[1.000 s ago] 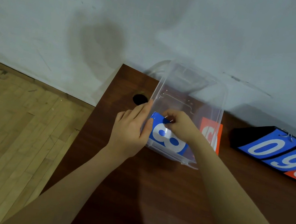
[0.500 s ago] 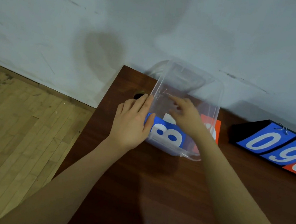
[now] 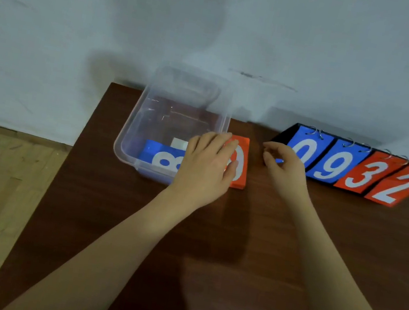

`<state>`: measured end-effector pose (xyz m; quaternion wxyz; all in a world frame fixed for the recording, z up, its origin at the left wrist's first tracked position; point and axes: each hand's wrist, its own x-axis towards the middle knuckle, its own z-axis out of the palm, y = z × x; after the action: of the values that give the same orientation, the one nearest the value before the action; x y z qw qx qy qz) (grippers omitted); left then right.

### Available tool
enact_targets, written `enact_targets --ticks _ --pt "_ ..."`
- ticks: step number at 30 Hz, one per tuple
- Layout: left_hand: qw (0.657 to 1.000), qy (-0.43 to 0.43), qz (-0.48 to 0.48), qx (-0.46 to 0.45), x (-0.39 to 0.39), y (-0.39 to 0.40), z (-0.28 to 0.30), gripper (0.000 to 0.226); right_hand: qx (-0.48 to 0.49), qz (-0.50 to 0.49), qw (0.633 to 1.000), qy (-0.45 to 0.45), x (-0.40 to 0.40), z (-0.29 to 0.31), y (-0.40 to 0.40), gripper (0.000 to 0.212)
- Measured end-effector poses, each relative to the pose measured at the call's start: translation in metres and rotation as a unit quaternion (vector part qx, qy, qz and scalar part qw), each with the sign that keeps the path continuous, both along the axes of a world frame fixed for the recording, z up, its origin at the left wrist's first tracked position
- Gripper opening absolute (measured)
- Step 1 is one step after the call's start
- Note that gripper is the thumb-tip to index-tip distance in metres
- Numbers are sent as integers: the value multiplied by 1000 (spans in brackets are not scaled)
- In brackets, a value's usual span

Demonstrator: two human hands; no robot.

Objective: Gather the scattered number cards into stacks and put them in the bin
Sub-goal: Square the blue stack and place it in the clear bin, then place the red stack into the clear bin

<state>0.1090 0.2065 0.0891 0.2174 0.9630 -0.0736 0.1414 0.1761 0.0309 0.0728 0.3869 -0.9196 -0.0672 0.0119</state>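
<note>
Hands sit over the dark wooden table [image 3: 210, 249], a little apart from each other; the left hand [image 3: 207, 166] lies palm down with its fingers fairly straight and close together, reaching across the near right corner of the clear plastic bin [image 3: 132, 127] and onto the orange stack of number cards [image 3: 241, 166] that rests on the table just beside the bin's right wall; its fingertips touch the top orange card, though whether the thumb grips the stack's edge cannot be told; the right hand [image 3: 283, 167] is just right of that stack, fingers loosely curled with thumb and forefinger drawn near one another, holding nothing that can be made out; inside the bin, at its near end, lies a blue stack of cards [image 3: 160, 158] showing a white 8, with a white card edge [image 3: 180, 142] behind it; a flip scoreboard [image 3: 356, 168] reading 0 9 3 2 stands against the wall [image 3: 219, 23] to the right, close behind the right hand.
</note>
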Motion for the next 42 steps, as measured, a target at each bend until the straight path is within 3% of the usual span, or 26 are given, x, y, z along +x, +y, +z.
enact_targets --ticks 3,6,12,17,20,33,38,42 --pt "1000 11 -11 -9 0 -39 -16 37 -14 62 997 54 10 -18 -25 34" --pt "997 80 -6 -18 2 -70 -46 41 -38 133 987 76 28 -35 -36 40" --pt "969 218 120 4 19 -93 -119 57 -65 217 969 102 66 -79 -22 50" --pt "967 218 130 18 21 -93 -139 57 -189 225 954 65 89 -113 -4 59" --pt "970 208 123 21 22 -88 -140 54 -213 235 947 47 90 -121 -2 63" --pt "967 245 65 5 -35 -85 -123 34 -172 135 971 100 -3 -106 -44 65" --pt "945 314 95 -4 -35 -85 -118 60 -171 68 965 188 -31 -105 -49 71" --pt "936 344 66 43 -26 -83 -122 61 -159 6 961 225 -34 -104 -48 62"
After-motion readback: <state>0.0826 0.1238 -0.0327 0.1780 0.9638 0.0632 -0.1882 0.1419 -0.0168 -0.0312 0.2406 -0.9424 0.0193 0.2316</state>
